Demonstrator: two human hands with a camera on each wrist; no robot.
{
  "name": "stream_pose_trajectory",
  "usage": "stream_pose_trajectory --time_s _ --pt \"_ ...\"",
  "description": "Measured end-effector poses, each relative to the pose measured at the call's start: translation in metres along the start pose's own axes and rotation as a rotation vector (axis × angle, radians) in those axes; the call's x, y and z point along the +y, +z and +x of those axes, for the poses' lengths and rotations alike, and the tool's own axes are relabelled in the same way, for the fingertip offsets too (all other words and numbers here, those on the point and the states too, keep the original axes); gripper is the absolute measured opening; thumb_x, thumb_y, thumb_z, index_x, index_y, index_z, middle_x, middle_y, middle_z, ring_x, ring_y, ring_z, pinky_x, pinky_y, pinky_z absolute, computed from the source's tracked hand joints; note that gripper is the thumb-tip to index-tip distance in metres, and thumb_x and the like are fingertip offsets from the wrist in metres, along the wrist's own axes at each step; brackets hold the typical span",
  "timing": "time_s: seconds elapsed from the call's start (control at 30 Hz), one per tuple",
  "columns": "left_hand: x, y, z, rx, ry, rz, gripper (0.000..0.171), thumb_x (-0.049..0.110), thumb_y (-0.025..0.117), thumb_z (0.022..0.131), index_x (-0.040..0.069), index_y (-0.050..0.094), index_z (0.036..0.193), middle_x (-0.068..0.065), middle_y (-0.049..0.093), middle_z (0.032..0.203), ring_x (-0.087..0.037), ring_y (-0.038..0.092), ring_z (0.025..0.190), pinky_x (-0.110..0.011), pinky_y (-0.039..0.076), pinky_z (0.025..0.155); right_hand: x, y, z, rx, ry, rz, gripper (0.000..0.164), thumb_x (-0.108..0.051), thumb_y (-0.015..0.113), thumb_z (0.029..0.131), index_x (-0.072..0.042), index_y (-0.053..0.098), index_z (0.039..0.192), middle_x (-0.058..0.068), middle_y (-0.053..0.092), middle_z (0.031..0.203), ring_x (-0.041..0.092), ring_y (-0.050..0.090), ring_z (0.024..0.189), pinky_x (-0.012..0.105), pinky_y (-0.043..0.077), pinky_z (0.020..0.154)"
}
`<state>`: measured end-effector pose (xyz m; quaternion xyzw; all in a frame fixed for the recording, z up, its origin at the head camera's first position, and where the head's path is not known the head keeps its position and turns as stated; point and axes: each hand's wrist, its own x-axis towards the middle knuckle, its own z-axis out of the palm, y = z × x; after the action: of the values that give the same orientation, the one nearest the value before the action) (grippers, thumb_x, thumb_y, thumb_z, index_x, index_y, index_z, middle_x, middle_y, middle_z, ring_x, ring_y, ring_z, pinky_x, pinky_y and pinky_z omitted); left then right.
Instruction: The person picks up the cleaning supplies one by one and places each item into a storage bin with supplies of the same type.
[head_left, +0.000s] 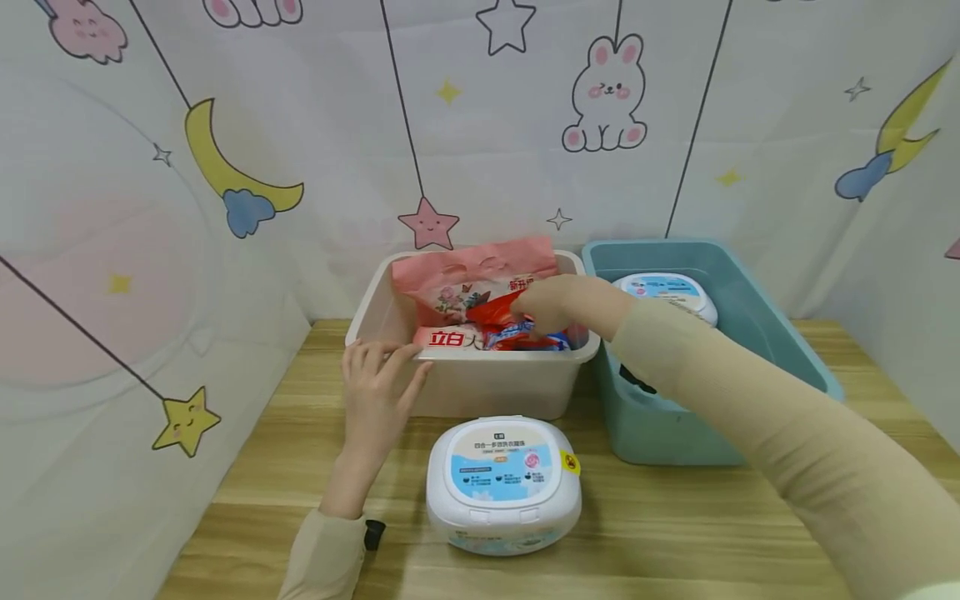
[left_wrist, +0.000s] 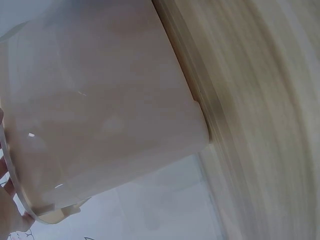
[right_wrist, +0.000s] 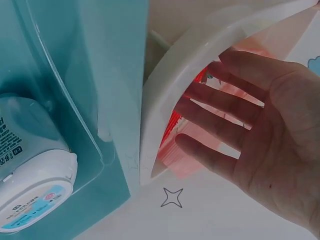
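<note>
My left hand (head_left: 375, 392) grips the front left part of a white bin's rim (head_left: 480, 356), fingers over the edge and thumb outside. The left wrist view shows the bin's plain wall (left_wrist: 110, 100). My right hand (head_left: 555, 302) reaches over the bin's right side. Its fingers (right_wrist: 215, 132) are loosely extended by a red packet (head_left: 498, 310), and contact is hard to tell. In the bin are a pink bag (head_left: 480, 262), a pale pack with red lettering (head_left: 450, 337) and a blue-and-red packet (head_left: 555, 342).
A white lidded tub (head_left: 502, 492) stands on the wooden table (head_left: 675, 533) before the bin. To the right, touching or close to it, a teal bin (head_left: 660, 437) holds another white tub (head_left: 667, 287). A printed cloth (head_left: 510, 150) hangs behind.
</note>
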<state>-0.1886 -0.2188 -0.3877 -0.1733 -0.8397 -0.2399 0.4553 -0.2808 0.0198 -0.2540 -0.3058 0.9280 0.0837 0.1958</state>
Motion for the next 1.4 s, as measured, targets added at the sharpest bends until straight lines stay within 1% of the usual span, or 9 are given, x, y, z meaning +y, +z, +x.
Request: stream_pose_trajectory --time_s 0.1,0.2,0.33,0.47,0.63,0.8,1.07,1.27,1.4 --pt "0.0 -0.002 0.0 -0.01 -0.007 -0.008 0.025 0.02 0.076 0.081 0.007 0.07 0.101 -0.011 0.06 0.095 -0.03 0.05 0.094 -0.058 0.029 0.104 0.0 -0.001 -0.005 -0.005 0.01 0.017 0.035 -0.026 0.067 0.089 -0.024 0.06 0.123 0.003 0.062 0.119 0.019 0.06 0.096 0.031 0.059 0.074" --pt "0.0 -0.002 0.001 -0.018 -0.003 -0.003 0.024 0.021 0.076 0.082 0.008 0.07 0.102 -0.011 0.06 0.096 -0.03 0.05 0.094 -0.058 0.029 0.104 0.0 0.0 -0.009 -0.004 0.029 0.03 0.04 -0.028 0.068 0.089 -0.025 0.058 0.127 0.003 0.06 0.122 0.019 0.061 0.096 0.029 0.059 0.072" --pt "0.0 -0.002 0.001 -0.016 0.007 -0.002 0.025 0.02 0.076 0.081 0.007 0.069 0.101 -0.011 0.06 0.095 -0.031 0.05 0.094 -0.058 0.029 0.104 0.002 0.001 -0.014 -0.007 0.034 0.026 0.044 -0.029 0.069 0.088 -0.025 0.057 0.13 0.003 0.059 0.126 0.019 0.059 0.1 0.029 0.058 0.075" --pt "0.002 -0.002 0.001 -0.018 0.007 0.004 0.024 0.02 0.076 0.081 0.008 0.069 0.1 -0.011 0.06 0.095 -0.031 0.05 0.094 -0.058 0.03 0.103 0.004 0.004 -0.019 -0.012 0.024 0.018 0.045 -0.03 0.069 0.088 -0.025 0.057 0.131 0.003 0.06 0.125 0.019 0.059 0.1 0.03 0.058 0.078" --pt "0.003 -0.004 0.0 -0.039 0.0 0.02 0.023 0.021 0.075 0.082 0.009 0.069 0.101 -0.011 0.06 0.096 -0.031 0.05 0.095 -0.057 0.03 0.104 0.007 0.008 -0.022 -0.003 -0.001 0.027 0.044 -0.029 0.068 0.088 -0.023 0.058 0.131 0.004 0.062 0.125 0.02 0.059 0.103 0.036 0.057 0.086" --pt "0.004 -0.006 0.002 -0.046 0.0 0.023 0.024 0.019 0.076 0.081 0.008 0.07 0.101 -0.011 0.06 0.096 -0.031 0.05 0.095 -0.057 0.03 0.103 0.011 0.013 -0.023 0.045 -0.035 0.021 0.041 -0.03 0.068 0.088 -0.021 0.06 0.128 0.004 0.063 0.125 0.022 0.058 0.109 0.042 0.053 0.095" --pt "0.005 -0.006 0.002 -0.031 0.027 0.037 0.024 0.016 0.078 0.079 0.006 0.07 0.099 -0.013 0.06 0.094 -0.032 0.05 0.093 -0.059 0.032 0.1 0.015 0.016 -0.029 0.115 -0.084 0.043 0.044 -0.03 0.069 0.088 -0.019 0.06 0.13 0.004 0.065 0.124 0.022 0.06 0.109 0.041 0.052 0.096" --pt "0.005 -0.005 0.002 -0.015 0.034 0.033 0.024 0.015 0.079 0.078 0.006 0.071 0.099 -0.012 0.061 0.094 -0.032 0.051 0.093 -0.058 0.033 0.099 0.017 0.017 -0.038 0.162 -0.096 0.037 0.046 -0.032 0.068 0.088 -0.018 0.058 0.131 0.005 0.063 0.129 0.024 0.058 0.113 0.044 0.051 0.097" --pt "0.005 -0.006 0.003 -0.02 0.034 0.038 0.024 0.015 0.078 0.079 0.006 0.071 0.099 -0.012 0.061 0.094 -0.032 0.051 0.093 -0.059 0.033 0.099 0.019 0.019 -0.042 0.195 -0.094 0.059 0.046 -0.031 0.068 0.088 -0.017 0.058 0.131 0.007 0.062 0.13 0.026 0.057 0.115 0.044 0.053 0.094"
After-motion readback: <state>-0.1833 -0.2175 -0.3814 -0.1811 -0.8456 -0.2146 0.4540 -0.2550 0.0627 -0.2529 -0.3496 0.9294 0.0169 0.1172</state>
